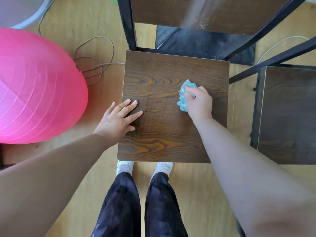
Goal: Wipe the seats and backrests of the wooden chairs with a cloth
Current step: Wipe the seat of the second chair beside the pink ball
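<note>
Flanking the dark wooden seat (164, 127) — pink exercise ball (37, 86), second dark chair (289, 113).
Right hand (199, 103) clutches crumpled teal cloth (183, 98); left hand (118, 118) rests flat, fingers straight.

I think I am in a room at home. The floor (196, 194) under my shoes (125, 167) is made of light wood boards. A big pink ball (34, 86), the bouncy kind for exercise, sits on it at my left. A grey cord (95, 53) lies in loose loops beside the ball. In front of me is a chair (162, 134) with a dark wood seat and black metal legs. A second chair (287, 117) like it stands just beside it on my right.
</note>
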Tool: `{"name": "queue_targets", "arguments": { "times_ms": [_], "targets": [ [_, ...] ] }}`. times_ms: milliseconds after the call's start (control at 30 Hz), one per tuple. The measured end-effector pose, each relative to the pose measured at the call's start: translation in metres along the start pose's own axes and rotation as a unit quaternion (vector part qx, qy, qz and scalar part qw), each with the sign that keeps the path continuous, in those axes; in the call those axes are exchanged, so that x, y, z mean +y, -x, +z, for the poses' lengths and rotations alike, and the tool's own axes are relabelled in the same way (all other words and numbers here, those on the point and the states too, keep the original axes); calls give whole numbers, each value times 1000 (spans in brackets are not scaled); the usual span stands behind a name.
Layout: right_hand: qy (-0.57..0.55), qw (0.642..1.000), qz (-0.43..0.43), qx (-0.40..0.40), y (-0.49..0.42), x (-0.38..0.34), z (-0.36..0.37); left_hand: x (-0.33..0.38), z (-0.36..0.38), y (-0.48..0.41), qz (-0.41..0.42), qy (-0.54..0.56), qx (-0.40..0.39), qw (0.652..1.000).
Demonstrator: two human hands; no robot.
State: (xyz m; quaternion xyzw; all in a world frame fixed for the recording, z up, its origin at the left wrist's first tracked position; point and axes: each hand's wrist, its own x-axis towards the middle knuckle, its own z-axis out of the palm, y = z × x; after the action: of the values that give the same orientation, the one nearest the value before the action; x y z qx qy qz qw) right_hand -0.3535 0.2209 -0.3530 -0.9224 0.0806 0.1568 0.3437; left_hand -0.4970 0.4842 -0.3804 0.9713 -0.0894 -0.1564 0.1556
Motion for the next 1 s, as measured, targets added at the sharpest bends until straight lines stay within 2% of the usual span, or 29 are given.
{"name": "queue_targets", "arguments": {
  "times_ms": [100,200,300,400,700,800,1000],
  "targets": [
    [10,999,-23,-33,-5,-18,10,2,0,0,0,19,40,999],
    [19,997,-39,-57,-10,-28,15,-3,-3,0,-67,63,57,994],
    [40,994,-59,-81,-16,-39,23,-11,-4,6,-164,103,22,981],
    [46,994,-61,-82,-18,-46,30,-14,-3,15,-211,119,-14,970],
    [48,996,-72,-38,-10,-50,41,-5,-4,37,-233,127,-46,963],
    [25,994,-78,-78,-7,-57,52,-5,0,44,-240,124,-49,961],
    [85,949,-233,-196,10,-91,98,-6,7,62,-251,103,-74,960]
  ]
}}
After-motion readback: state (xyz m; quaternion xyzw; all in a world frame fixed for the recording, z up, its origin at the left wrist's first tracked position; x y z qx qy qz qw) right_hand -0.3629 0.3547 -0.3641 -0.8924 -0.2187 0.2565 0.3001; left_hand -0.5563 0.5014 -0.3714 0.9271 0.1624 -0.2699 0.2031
